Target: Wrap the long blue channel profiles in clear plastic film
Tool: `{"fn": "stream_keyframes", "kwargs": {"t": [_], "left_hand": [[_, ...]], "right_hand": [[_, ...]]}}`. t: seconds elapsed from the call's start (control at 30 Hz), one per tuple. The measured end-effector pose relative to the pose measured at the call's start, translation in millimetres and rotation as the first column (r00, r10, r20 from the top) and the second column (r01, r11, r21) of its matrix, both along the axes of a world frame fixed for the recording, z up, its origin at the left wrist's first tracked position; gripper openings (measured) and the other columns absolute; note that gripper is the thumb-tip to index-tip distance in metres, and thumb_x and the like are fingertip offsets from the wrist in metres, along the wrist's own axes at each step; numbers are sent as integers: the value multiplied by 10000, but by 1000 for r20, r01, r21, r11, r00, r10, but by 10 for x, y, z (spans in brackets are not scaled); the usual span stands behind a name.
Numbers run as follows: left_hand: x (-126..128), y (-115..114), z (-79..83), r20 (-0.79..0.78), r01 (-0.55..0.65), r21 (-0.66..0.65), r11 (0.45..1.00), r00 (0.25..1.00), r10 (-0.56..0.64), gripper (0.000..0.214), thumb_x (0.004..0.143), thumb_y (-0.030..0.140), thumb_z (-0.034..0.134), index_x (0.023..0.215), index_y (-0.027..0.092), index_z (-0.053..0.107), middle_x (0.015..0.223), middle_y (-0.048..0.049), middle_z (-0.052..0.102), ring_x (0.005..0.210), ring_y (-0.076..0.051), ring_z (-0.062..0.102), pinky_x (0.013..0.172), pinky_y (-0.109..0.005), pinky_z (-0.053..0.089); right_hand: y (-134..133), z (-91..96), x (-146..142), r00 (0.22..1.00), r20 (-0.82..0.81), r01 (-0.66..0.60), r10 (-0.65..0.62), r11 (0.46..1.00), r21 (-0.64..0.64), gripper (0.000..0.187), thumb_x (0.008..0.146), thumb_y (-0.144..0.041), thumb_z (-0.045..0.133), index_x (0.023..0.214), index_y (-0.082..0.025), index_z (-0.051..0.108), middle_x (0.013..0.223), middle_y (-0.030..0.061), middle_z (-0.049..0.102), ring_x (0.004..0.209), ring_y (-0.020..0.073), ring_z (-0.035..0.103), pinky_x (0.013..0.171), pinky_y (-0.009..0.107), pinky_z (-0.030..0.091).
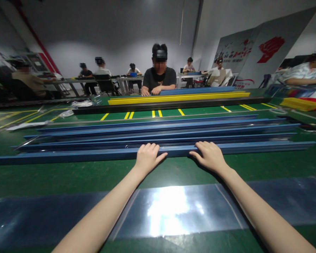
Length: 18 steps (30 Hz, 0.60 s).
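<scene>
A long blue channel strip (73, 155) lies across the green table, the nearest of several such strips. My left hand (147, 156) grips it left of its middle, fingers over the top edge and thumb along the near side. To the right, my right hand (208, 154) holds the same strip in a like way, thumb pointing inward. The fingertips of both hands are partly hidden behind the strip's edge. Just beyond it lie more blue channel strips (173, 133), side by side. Below my forearms stretches a shiny clear plastic sheet (200, 207).
Farther off lie a black strip (195, 104) and a yellow strip (179, 98), with a seated person (159, 75) behind them. Clear plastic wrapping (81, 103) sits at the left, a phone (311, 128) at the right. Other people sit at tables in the background.
</scene>
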<state>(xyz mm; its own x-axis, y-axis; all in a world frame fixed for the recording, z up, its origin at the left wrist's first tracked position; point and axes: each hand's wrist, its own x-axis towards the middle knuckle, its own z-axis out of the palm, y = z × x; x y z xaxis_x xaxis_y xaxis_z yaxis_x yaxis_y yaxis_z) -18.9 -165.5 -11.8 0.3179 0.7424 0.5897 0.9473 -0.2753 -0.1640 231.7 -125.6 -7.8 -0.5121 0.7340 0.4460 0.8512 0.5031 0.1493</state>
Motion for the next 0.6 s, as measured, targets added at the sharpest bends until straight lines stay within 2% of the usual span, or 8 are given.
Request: {"fn": "stream_keyframes", "kwargs": {"t": [0.23,0.4,0.6], "left_hand": [[-8,13,-18,15,11,17,1000,1000,-11,384,829,492,407,683,169,556,671,-32,587,679,-167,514,613,-299,289],[2,14,-8,46,28,3,1000,999,-28,309,820,428,428,696,175,554,682,-27,600,680,-162,518,623,-300,295],[14,16,22,100,21,-24,999,995,-19,225,836,294,391,717,183,546,672,-13,612,649,-146,523,600,-295,279]], "right_hand": [[5,18,6,1000,26,9,-8,999,-50,388,854,-500,334,765,-172,521,770,59,606,730,185,503,639,286,250],[-1,44,18,1000,23,-3,5,993,-114,387,855,-492,337,833,-166,545,830,73,617,792,197,516,664,290,266],[-64,102,-78,999,-29,-37,32,981,-190,253,863,-336,377,913,-158,549,880,74,615,839,195,517,716,296,292]]}}
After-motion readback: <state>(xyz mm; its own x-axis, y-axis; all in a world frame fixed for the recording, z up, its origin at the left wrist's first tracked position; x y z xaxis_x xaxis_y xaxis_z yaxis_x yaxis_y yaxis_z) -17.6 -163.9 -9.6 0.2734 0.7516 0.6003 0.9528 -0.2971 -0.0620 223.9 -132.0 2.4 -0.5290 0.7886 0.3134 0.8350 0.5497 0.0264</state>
